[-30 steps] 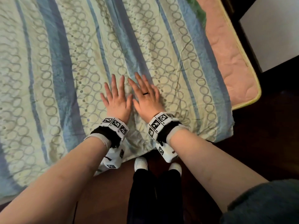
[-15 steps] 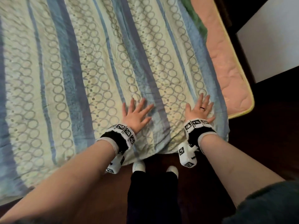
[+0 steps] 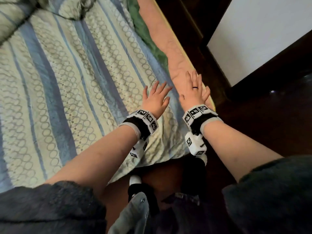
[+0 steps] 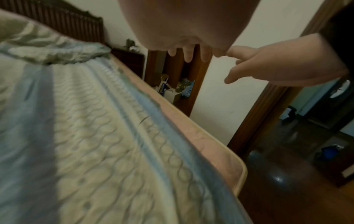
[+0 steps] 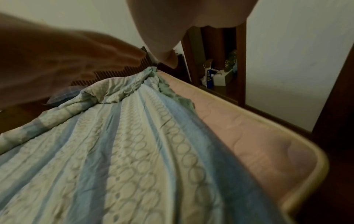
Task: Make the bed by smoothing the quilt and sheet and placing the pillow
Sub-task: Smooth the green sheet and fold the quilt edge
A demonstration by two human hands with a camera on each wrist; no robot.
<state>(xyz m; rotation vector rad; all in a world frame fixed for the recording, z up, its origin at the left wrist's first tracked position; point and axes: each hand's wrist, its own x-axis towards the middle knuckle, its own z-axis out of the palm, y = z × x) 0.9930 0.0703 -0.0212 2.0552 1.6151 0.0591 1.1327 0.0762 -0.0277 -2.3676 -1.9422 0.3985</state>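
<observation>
A quilt with blue stripes and ring patterns covers the bed, and its foot edge hangs over the end near my legs. At the head end it is bunched up, with a plaid pillow partly hidden behind the bunch. A strip of green sheet shows along the quilt's right edge, beside the bare pink mattress. My left hand is open with fingers spread above the quilt's right border. My right hand, open and wearing a ring, is above the mattress corner. Both wrist views show the hands lifted off the bed.
A dark slatted headboard and a dark nightstand stand at the far end. A wooden shelf with small items and a white wall flank the bed's right side. Dark wood floor surrounds the corner; my feet are at the bed's end.
Both hands pressed side by side on the quilt's foot end, then swept apart. Now both have moved right to the bed's corner and lifted off. The head view has swung right.
</observation>
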